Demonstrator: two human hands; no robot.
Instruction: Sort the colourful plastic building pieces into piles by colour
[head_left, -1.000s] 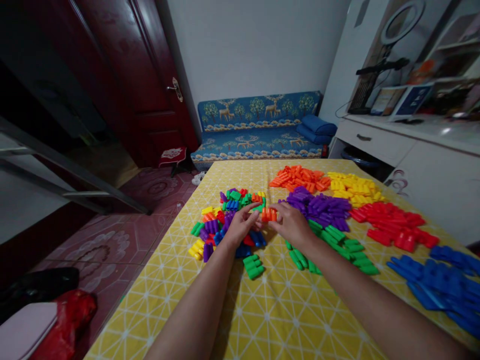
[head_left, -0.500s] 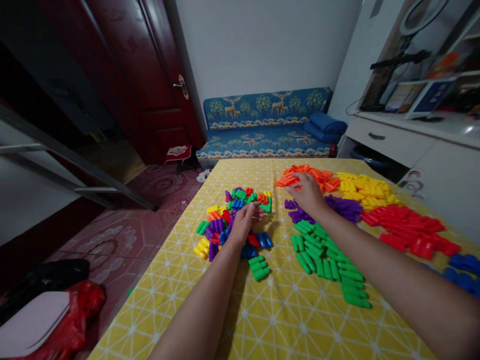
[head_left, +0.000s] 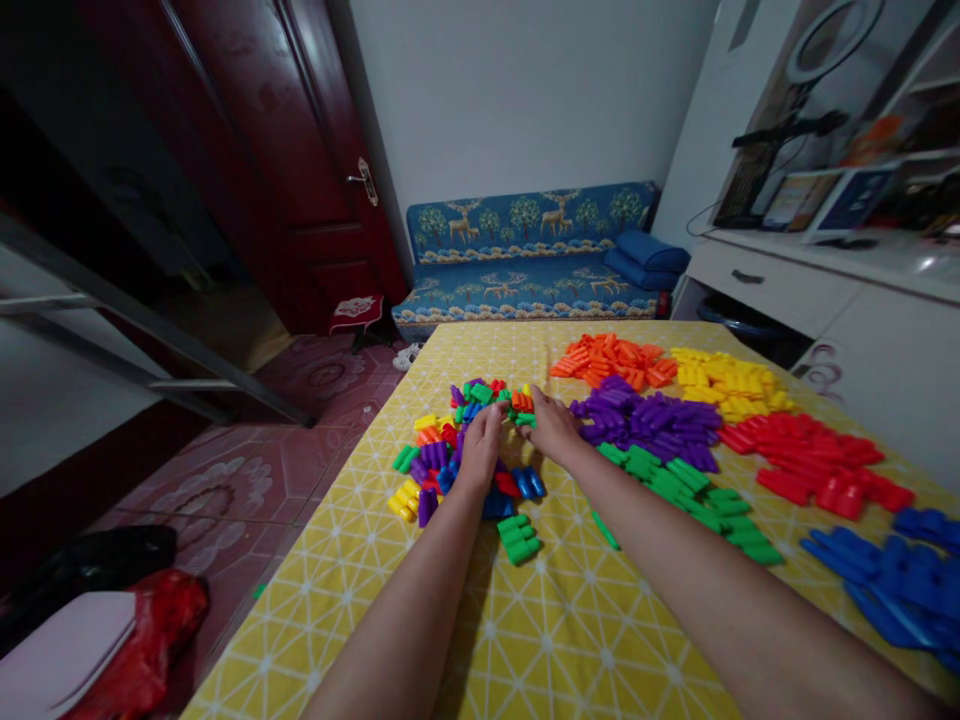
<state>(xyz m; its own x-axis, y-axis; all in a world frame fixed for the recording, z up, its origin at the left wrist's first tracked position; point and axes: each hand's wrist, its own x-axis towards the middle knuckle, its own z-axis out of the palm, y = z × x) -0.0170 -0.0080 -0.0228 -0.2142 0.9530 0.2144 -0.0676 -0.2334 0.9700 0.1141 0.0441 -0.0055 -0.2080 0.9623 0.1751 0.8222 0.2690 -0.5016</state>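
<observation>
A heap of mixed plastic building blocks (head_left: 433,455) in several colours lies on the patterned yellow tablecloth. My left hand (head_left: 481,445) rests over the middle of this heap, its fingers loosely stretched and apart, with no block visible in them. My right hand (head_left: 553,428) reaches to the heap's right side. Its thumb and forefinger stand apart around a few orange blocks (head_left: 522,402) and green ones, and I see no block lifted. Nearer to me, a green block group (head_left: 517,540) lies alone.
To the right are sorted piles: orange blocks (head_left: 611,360), yellow blocks (head_left: 731,382), purple blocks (head_left: 652,420), green blocks (head_left: 694,492), red blocks (head_left: 817,460) and blue blocks (head_left: 889,570). A blue patterned sofa (head_left: 525,275) stands behind the table. My right forearm passes over the green pile.
My right hand has moved left and towards me, from the orange pile to the mixed heap. My left hand has stayed over the heap, shifting slightly left.
</observation>
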